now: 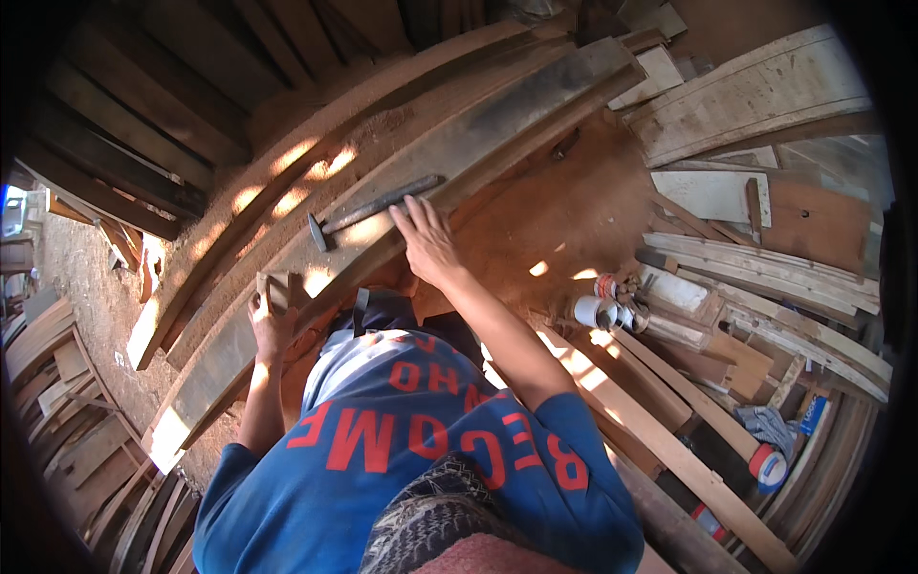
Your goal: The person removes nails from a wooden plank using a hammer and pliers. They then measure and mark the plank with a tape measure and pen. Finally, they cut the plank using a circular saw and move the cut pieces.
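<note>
A small wooden block (278, 287) rests on the long plank of the workbench (473, 136). My left hand (272, 319) grips that block from the near side, fingers along its edge. A hammer (376, 206) lies on the plank, its metal head towards the left and its dark handle running up to the right. My right hand (428, 244) is by the handle, palm down with the fingers spread, the fingertips at the plank's near edge close to the hammer. Whether the fingertips touch the handle is not clear. Sawdust lies along the bench behind the plank.
Dark boards (143, 107) lean beyond the bench. At right, tins (592, 311), stacked timber strips (760, 265) and pale boards (753, 93) lie on the reddish ground. Long planks (688, 459) lie at my right side, near a roll of tape (769, 468). More wood pieces (86, 445) are at lower left.
</note>
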Demonstrator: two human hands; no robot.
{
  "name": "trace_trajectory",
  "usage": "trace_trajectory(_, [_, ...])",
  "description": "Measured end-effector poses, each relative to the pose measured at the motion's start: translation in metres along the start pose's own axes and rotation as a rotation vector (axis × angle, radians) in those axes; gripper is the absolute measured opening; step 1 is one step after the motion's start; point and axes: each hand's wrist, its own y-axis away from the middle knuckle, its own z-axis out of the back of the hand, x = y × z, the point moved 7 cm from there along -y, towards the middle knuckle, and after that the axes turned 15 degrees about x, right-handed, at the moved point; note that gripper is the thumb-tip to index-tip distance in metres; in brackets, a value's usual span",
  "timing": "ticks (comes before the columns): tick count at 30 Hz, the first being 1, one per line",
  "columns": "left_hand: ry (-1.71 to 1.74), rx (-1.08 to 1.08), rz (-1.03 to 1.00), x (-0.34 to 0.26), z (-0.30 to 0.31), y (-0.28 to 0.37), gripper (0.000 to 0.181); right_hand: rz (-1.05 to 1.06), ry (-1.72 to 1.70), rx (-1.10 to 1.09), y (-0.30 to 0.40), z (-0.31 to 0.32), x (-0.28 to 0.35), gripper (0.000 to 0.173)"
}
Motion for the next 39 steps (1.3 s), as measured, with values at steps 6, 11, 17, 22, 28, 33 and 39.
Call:
trace_trajectory(6, [-0.129,0.083,0.086,-0.020,-0.021,-0.002,0.098,0.177,0.303,0.088,-0.065,-0.033,-0.021,0.038])
trace_trajectory(11, [-0.233,0.115,0.174,-0.073,-0.036,0.002,0.096,0.134,0.212,0.126,-0.040,-0.025,-0.043,0.013])
trace_trajectory(17, [0.073,0.078,0.362,-0.111,-0.046,-0.034,0.112,-0.041,-0.118,0.335,0.042,0.012,-0.140,0.033])
trace_trajectory(22, [0.560,0.221,0.616,-0.110,-0.084,-0.081,0.095,-0.238,-0.299,0.274,0.145,0.027,-0.264,0.029])
trace_trajectory(28, [0.507,0.461,0.526,-0.271,-0.123,-0.130,0.079,-0.948,-0.523,0.150,0.330,0.005,-0.388,0.050])
trace_trajectory(33, [0.402,0.664,0.391,-0.414,-0.170,-0.145,0.067,-1.321,-0.922,0.098,0.454,-0.070,-0.452,0.042])
trace_trajectory(39, [0.495,0.971,0.207,-0.592,-0.246,-0.143,0.047,-1.568,-1.401,-0.486,0.569,-0.114,-0.494,0.024])
